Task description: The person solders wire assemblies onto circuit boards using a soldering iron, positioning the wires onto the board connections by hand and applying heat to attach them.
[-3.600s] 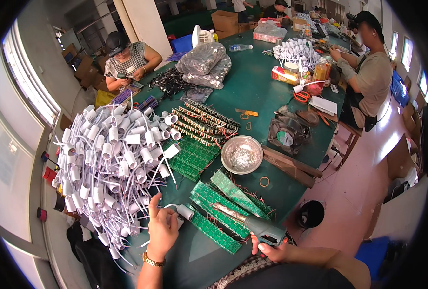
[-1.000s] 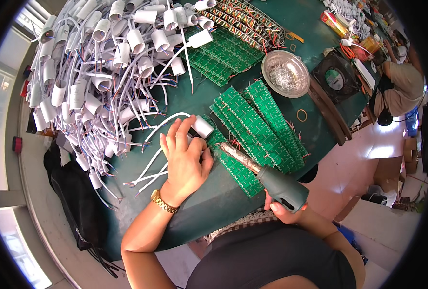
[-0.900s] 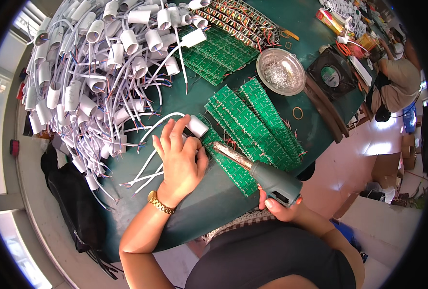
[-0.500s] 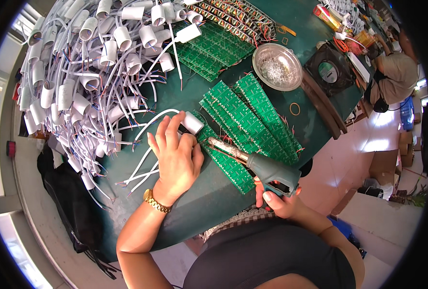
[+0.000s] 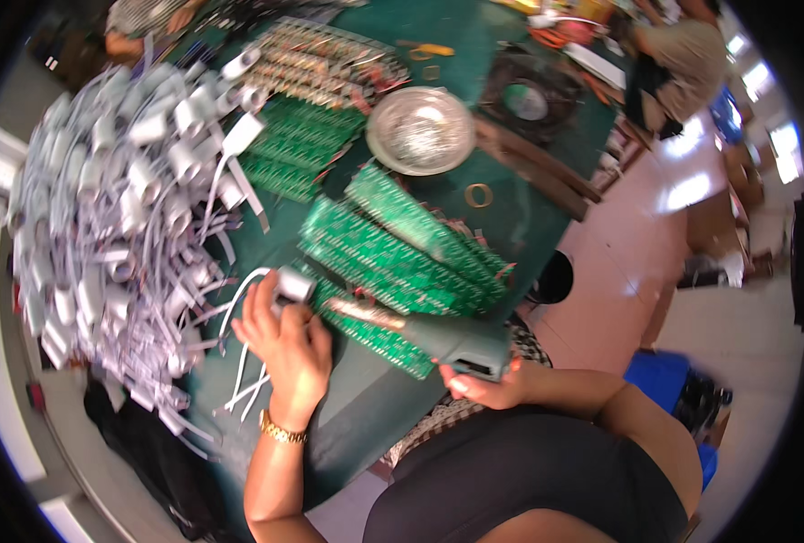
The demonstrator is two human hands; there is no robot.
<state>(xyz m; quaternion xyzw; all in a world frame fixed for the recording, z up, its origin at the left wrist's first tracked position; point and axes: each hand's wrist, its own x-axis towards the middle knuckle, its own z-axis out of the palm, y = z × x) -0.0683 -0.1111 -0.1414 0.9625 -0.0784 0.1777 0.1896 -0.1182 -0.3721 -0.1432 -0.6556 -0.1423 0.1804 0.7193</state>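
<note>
Dark green work table (image 5: 502,195) fills most of the view. Its left side is buried under a big heap of white plastic lamp sockets with white leads (image 5: 112,217). Mid-table: stacks of long green circuit boards (image 5: 402,249) lying side by side, more green boards (image 5: 307,149) behind them. Further back, a round shiny metal bowl (image 5: 420,128) and a dark round fan-like unit (image 5: 524,100). A small brass-coloured ring (image 5: 478,194) lies on the cloth between bowl and boards.

Near edge: right hand (image 5: 483,387) is wrapped around the grip of a grey-green pistol-shaped hot-air tool (image 5: 438,337); its copper-coloured nozzle points left, over the nearest board, towards the other hand. Left hand (image 5: 284,339), gold bracelet at the wrist, is clamped around one white socket (image 5: 291,284), held just off the board edge, its white lead curling down to the table. The hands are apart, with the nozzle tip just beside the left fingers.

Another person sits at the far right corner, well apart.
</note>
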